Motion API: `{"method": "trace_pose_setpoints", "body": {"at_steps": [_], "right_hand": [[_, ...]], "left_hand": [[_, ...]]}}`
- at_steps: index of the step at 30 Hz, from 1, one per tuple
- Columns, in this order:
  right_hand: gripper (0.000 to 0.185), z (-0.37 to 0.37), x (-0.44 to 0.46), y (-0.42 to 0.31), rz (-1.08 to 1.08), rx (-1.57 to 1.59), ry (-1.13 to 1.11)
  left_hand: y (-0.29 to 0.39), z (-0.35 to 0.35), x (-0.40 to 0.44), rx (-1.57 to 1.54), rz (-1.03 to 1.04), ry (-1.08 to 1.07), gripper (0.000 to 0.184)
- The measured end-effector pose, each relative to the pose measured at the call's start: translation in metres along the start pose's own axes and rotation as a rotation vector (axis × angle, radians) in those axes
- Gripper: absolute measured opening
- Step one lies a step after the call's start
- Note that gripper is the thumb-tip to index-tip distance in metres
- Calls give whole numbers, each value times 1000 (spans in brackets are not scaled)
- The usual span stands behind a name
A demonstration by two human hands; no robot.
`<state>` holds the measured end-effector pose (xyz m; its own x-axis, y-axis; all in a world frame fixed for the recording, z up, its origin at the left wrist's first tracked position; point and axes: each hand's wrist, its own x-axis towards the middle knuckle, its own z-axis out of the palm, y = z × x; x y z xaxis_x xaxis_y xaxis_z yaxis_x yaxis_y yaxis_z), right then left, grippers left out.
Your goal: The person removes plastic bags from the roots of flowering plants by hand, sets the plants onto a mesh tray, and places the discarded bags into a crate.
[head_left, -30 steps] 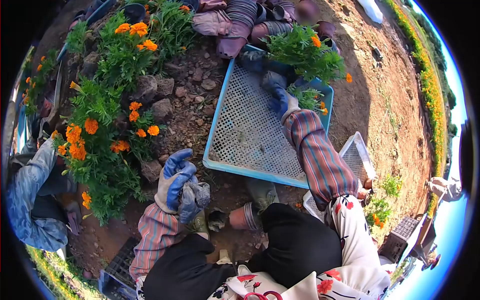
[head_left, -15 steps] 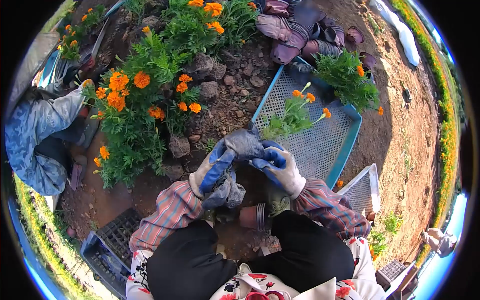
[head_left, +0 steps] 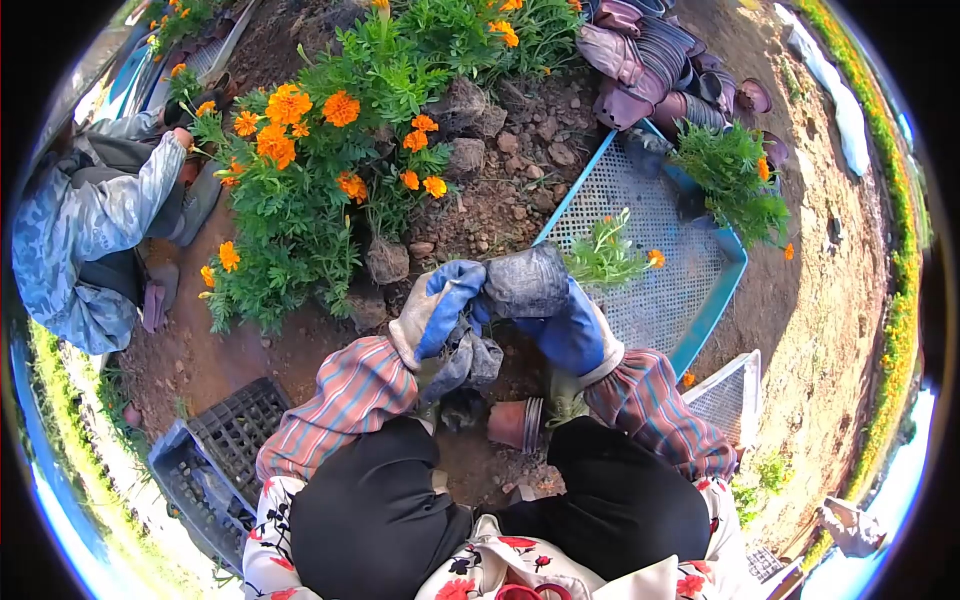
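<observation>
In front of me a dark plastic grow bag [head_left: 527, 283] is held between both gloved hands. Feathery leaves and an orange bloom of a marigold plant [head_left: 608, 255] show just beyond it, over the crate. My left hand [head_left: 440, 308] is closed on the bag's left side, and crumpled dark plastic bags [head_left: 468, 362] hang beneath its fingers. My right hand [head_left: 582, 332] grips the bag from the right and below, its fingertips partly hidden behind it. Whether soil fills the bag cannot be seen.
Marigolds with bare root balls [head_left: 387, 262] lie ahead and left. A blue-rimmed mesh crate [head_left: 690, 315] stands right, below heaped plastic pots [head_left: 640, 75]. Stacked pots [head_left: 513, 424] lie between my feet. A black crate [head_left: 240, 440] is at left, near another person in camouflage [head_left: 75, 265].
The bag has turned in my hands, showing a broader side. My right hand has shifted under and around it. The view has swung slightly left, and the other person's arm has moved.
</observation>
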<state>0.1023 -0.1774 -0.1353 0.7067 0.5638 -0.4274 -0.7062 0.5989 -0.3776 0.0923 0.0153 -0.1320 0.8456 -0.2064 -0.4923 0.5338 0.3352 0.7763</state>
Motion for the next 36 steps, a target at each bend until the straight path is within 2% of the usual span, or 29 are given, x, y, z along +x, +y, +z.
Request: {"method": "trace_pose_setpoints", "body": {"at_steps": [1, 3, 4, 5, 7, 10, 13, 15, 16, 17, 19, 21, 23, 24, 25, 28, 30, 31, 33, 36], "right_hand": [[33, -7, 3, 3, 10, -2, -5], [31, -18, 8, 8, -101, -447, 71], [31, -11, 5, 5, -72, -318, 93], [31, -6, 3, 5, -67, -326, 84], [33, 4, 4, 4, 69, -139, 57], [38, 8, 5, 3, 66, -123, 3], [38, 3, 13, 1, 75, -89, -12], [33, -16, 23, -1, 0, -112, 114], [30, 14, 12, -16, -30, 64, 171], [30, 2, 19, -23, -42, -19, 227], [31, -8, 15, -27, -145, -191, 307], [29, -5, 14, -21, -119, -292, 343], [28, -5, 13, -4, -550, -1528, 1], [28, -10, 17, 1, -151, -814, 154], [30, 26, 12, 1, -56, -747, 242], [26, 27, 12, 8, -9, -703, 165], [26, 41, 9, 8, 37, -858, 96], [26, 41, 10, 10, 47, -855, 91], [27, 41, 21, 11, 119, -886, 32], [28, 69, 47, 15, 113, -890, -37]], "left_hand": [[5, -9, -4, -30, -21, -76, 30], [4, -9, -7, -53, 65, -52, 28], [2, -5, -9, -19, 38, -47, 28], [2, 0, -9, 16, 19, -44, 29], [-5, -5, -8, 0, 60, -71, 25], [5, -8, -16, -58, -91, -100, 16], [-6, -17, -17, -70, -32, -111, 12], [-4, -23, -22, -189, -1, -58, 12], [-3, -27, -23, -303, 12, -17, 12], [-1, -37, -25, -417, 48, -15, 13], [0, -51, -28, -367, 77, 125, 13], [-11, -63, -26, -369, 52, 127, 17], [-17, -67, -25, -163, 57, 120, 9], [-21, -67, -23, -104, 90, 135, 6], [-11, -62, -29, -90, 97, 162, 5], [-22, -86, -33, 11, 94, 129, 11], [-28, -99, -42, 52, 57, 77, 17], [-28, -105, -51, 71, 16, 73, 12], [-36, -116, -66, 63, 2, 98, 11], [-52, -128, -83, 106, 16, 140, 12]]}}
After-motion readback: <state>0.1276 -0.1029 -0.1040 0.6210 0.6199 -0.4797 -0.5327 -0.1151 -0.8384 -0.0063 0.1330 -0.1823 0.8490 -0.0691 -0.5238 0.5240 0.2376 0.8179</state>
